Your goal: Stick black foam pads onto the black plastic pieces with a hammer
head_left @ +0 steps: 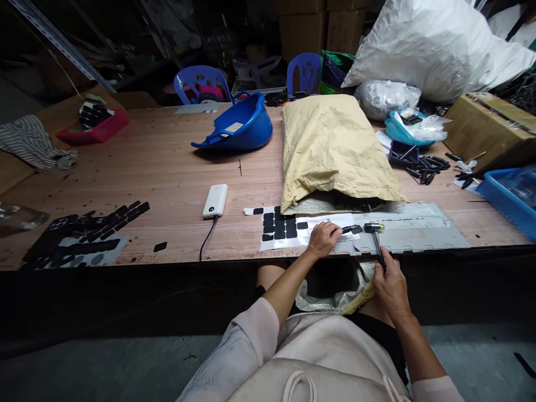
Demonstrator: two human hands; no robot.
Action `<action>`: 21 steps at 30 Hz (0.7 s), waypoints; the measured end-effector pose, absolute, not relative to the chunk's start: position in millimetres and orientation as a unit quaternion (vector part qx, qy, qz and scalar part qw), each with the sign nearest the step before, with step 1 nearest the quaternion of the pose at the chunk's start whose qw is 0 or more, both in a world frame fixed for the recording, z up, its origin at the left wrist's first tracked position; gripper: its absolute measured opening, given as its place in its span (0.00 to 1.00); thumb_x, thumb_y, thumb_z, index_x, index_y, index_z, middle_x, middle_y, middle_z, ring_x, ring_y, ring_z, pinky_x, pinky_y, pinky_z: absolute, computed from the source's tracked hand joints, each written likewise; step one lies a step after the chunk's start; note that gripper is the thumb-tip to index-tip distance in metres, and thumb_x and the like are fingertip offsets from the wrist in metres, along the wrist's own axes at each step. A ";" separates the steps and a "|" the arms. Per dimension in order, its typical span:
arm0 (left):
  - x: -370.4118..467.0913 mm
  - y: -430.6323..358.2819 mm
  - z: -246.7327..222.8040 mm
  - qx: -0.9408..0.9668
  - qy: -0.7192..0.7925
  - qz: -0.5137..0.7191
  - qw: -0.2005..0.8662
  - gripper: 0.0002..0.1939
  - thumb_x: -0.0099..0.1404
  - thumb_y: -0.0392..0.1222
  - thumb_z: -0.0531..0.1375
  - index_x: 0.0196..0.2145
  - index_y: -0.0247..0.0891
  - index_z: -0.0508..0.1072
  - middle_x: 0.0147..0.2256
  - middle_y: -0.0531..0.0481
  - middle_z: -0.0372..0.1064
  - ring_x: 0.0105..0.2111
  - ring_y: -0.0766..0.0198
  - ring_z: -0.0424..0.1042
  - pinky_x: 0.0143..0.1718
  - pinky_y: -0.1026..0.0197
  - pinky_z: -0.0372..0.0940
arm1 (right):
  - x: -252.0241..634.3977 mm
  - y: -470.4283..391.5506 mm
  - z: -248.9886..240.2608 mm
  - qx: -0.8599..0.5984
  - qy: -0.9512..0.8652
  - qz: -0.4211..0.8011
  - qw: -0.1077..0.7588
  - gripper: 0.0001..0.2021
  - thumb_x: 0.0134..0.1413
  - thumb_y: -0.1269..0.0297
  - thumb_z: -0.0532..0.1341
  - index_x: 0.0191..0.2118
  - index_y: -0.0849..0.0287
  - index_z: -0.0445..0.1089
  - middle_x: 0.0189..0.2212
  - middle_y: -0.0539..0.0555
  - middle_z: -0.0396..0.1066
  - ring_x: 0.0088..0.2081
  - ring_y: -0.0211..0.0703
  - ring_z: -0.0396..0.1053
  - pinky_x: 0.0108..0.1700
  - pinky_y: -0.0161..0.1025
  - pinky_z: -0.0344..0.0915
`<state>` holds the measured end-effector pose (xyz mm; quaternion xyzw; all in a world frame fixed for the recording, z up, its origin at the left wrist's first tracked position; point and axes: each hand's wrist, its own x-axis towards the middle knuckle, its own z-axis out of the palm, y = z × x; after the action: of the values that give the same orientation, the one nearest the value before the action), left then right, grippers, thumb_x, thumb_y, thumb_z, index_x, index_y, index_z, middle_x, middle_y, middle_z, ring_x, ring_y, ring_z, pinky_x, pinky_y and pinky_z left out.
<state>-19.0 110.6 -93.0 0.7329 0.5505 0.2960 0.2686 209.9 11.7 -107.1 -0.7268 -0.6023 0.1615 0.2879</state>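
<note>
My right hand point(392, 285) is wrapped round the handle of a small hammer point(374, 228), whose head has a dark end and a yellow-green end. The head is over a grey board point(412, 229) at the table's front edge. My left hand point(324, 240) pinches a thin black piece point(347, 229), too small to make out fully. Its far end reaches a small dark pad point(357, 229) beside the hammer head. Left of that hand, a white sheet point(307, 219) carries rows of rounded black stickers point(280, 226).
Behind my hands lies a yellow woven sack point(330, 151), its mouth facing me. A white power bank point(215, 200) with a cable, a blue basin point(247, 125) and loose black parts point(427, 167) share the table. An open bag point(333, 298) is between my legs.
</note>
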 end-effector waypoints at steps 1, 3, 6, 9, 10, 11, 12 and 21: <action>-19.5 110.7 -92.9 0.733 0.550 0.297 0.268 0.13 0.77 0.42 0.56 0.39 0.41 0.81 0.40 0.49 0.78 0.45 0.57 0.74 0.51 0.55 0.66 | 208.9 11.1 -106.5 -0.730 -0.602 0.160 0.282 0.31 0.67 0.58 0.51 0.72 0.60 0.64 0.54 0.64 0.71 0.57 0.57 0.71 0.60 0.53 0.69; -20.0 110.7 -92.5 0.733 0.552 0.295 0.266 0.15 0.77 0.41 0.55 0.36 0.40 0.79 0.38 0.48 0.78 0.44 0.58 0.74 0.49 0.55 0.65 | 207.0 9.8 -103.1 -0.738 -0.599 0.163 0.264 0.32 0.68 0.58 0.51 0.73 0.59 0.63 0.54 0.64 0.70 0.55 0.57 0.72 0.58 0.51 0.70; -20.2 109.8 -91.9 0.734 0.555 0.291 0.263 0.17 0.78 0.41 0.53 0.32 0.41 0.76 0.36 0.48 0.76 0.42 0.58 0.73 0.47 0.56 0.65 | 204.9 8.3 -96.9 -0.752 -0.592 0.168 0.235 0.31 0.68 0.58 0.51 0.74 0.55 0.63 0.53 0.62 0.70 0.50 0.55 0.73 0.51 0.49 0.72; -19.8 108.3 -92.1 0.732 0.556 0.294 0.261 0.18 0.77 0.41 0.53 0.28 0.41 0.73 0.34 0.48 0.75 0.40 0.59 0.73 0.47 0.56 0.65 | 203.2 7.6 -93.2 -0.759 -0.589 0.164 0.222 0.31 0.69 0.59 0.51 0.74 0.54 0.63 0.52 0.61 0.71 0.47 0.54 0.73 0.47 0.47 0.72; -19.6 108.2 -92.2 0.731 0.556 0.298 0.261 0.18 0.77 0.41 0.53 0.28 0.41 0.72 0.33 0.48 0.75 0.40 0.59 0.72 0.47 0.56 0.65 | 202.6 7.5 -92.5 -0.760 -0.590 0.161 0.221 0.31 0.69 0.59 0.51 0.74 0.53 0.63 0.52 0.61 0.71 0.46 0.53 0.73 0.46 0.47 0.71; -19.3 108.4 -92.0 0.729 0.556 0.301 0.261 0.18 0.77 0.41 0.53 0.27 0.41 0.71 0.33 0.48 0.74 0.39 0.59 0.72 0.47 0.56 0.65 | 202.1 7.5 -91.9 -0.761 -0.590 0.158 0.219 0.31 0.69 0.59 0.51 0.74 0.53 0.63 0.52 0.61 0.71 0.45 0.53 0.73 0.45 0.46 0.71; -19.1 109.1 -91.6 0.726 0.556 0.306 0.264 0.19 0.77 0.41 0.53 0.26 0.41 0.70 0.32 0.49 0.74 0.39 0.59 0.72 0.46 0.56 0.65 | 201.6 7.6 -91.2 -0.763 -0.590 0.156 0.215 0.31 0.69 0.59 0.51 0.74 0.52 0.63 0.52 0.61 0.71 0.44 0.52 0.73 0.44 0.46 0.71; -28.1 63.9 -84.3 0.654 0.487 0.452 0.362 0.20 0.77 0.49 0.50 0.28 0.40 0.67 0.30 0.50 0.68 0.34 0.61 0.69 0.42 0.58 0.67 | 198.1 9.7 -82.4 -0.775 -0.587 0.155 0.178 0.30 0.70 0.62 0.52 0.75 0.53 0.63 0.54 0.62 0.71 0.45 0.52 0.74 0.43 0.44 0.70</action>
<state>-28.1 63.9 -84.3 0.6542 0.4868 0.4518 0.3618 198.1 9.7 -82.4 -0.7745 -0.5867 0.1553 0.1781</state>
